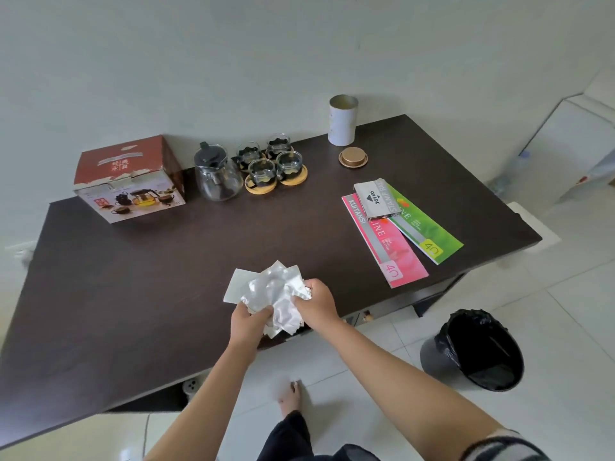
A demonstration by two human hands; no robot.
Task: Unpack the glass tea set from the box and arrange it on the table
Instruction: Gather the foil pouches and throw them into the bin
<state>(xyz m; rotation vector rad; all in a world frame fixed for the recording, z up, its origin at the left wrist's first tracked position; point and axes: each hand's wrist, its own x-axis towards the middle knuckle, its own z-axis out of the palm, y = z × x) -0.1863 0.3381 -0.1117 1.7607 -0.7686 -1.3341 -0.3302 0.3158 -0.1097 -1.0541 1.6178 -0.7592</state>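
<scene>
Item 1: box [129, 181]. It stood closed at the far left of the tabletop [133, 294], printed face toward you.

Item 2: teapot [218, 176]. Glass, black lid, upright just right of the box along the far edge.

Item 3: four cups [271, 159]. Glass, set in a two-by-two cluster just right of the teapot; the nearer pair plainly sat on round wooden coasters, while the farther pair's bases could not be told.

Item 4: wrappers [273, 294]. A crumpled bunch of silvery and white packing, at the near edge, middle. Your left hand [248, 322] clenched its lower left side; your right hand [316, 302] gripped its right side. Both hands were full of wrapping and nothing else.

Item 5: bin [474, 351]. Black-lined, on the floor off the near right corner, well apart from the tabletop.

Sundry: a white tin [342, 121] and its gold lid [353, 158] at the far right; leaflets [402, 227] and a small carton toward the right edge.

Note on the next move, as a judgement: the set looked fully out and arranged, with only rubbish left. The bin lay to your right and below the bunch, so your right hand was nearer. The bunch had no clear long axis; loose sheets could slip out on the way.
</scene>
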